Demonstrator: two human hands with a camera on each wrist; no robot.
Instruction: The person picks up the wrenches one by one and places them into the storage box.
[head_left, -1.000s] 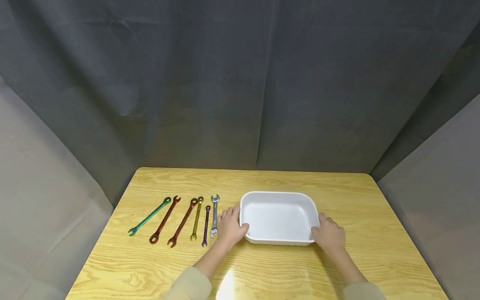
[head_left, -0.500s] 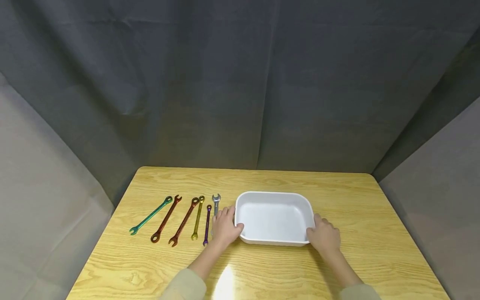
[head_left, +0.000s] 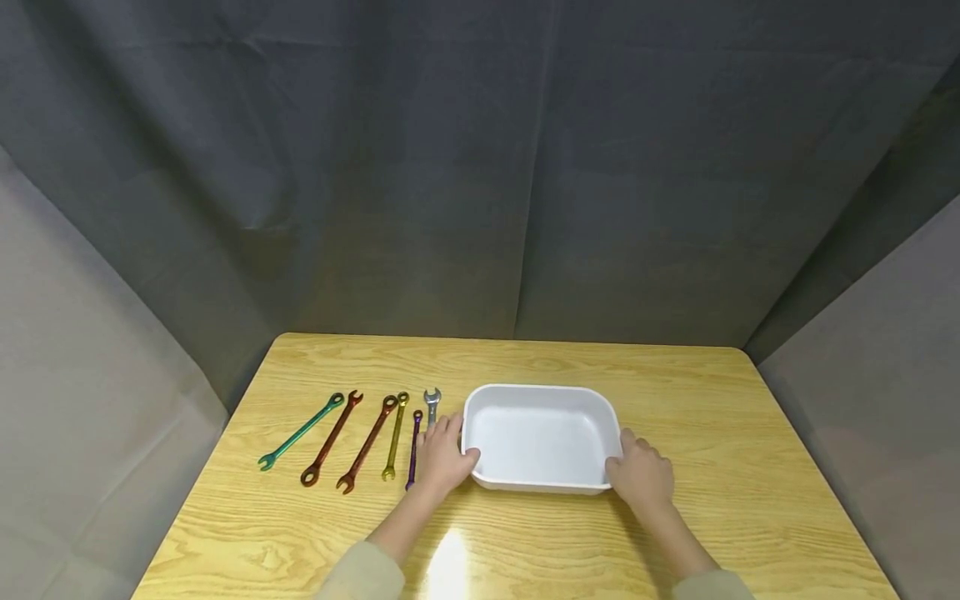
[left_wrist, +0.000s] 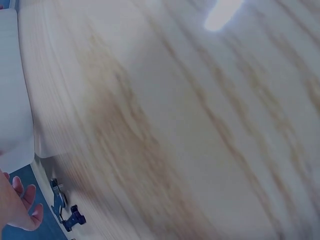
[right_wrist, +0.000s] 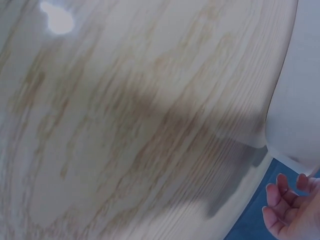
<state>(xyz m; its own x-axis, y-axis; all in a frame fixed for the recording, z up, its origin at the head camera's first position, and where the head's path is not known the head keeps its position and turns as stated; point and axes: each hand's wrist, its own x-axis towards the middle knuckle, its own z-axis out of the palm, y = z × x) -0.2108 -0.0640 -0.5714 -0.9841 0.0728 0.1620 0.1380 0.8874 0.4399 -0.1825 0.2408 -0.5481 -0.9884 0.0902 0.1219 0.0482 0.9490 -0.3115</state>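
Both of my hands are on the white plastic tub (head_left: 538,433), which sits flat on the wooden counter (head_left: 525,542), and I take the step in hand to be sliding or squaring that tub. My left hand (head_left: 441,457) curls its grip round the tub's near left corner, thumb against the wall; my right hand (head_left: 640,473) wraps the near right corner the same way. Nothing lies inside the tub.

Just left of the tub, under my left fingers, lies the silver open-end wrench (head_left: 431,400), only its head showing. Further left of the tub come the purple wrench (head_left: 413,448), yellow wrench (head_left: 394,437), two red-brown wrenches (head_left: 365,445) and, farthest, the green wrench (head_left: 300,432).

To do this well, I judge I should keep even pressure on both corners so the tub travels straight, keep its base flat on the counter, and watch my left knuckles: any more drift leftward risks nudging the silver wrench out of its row.
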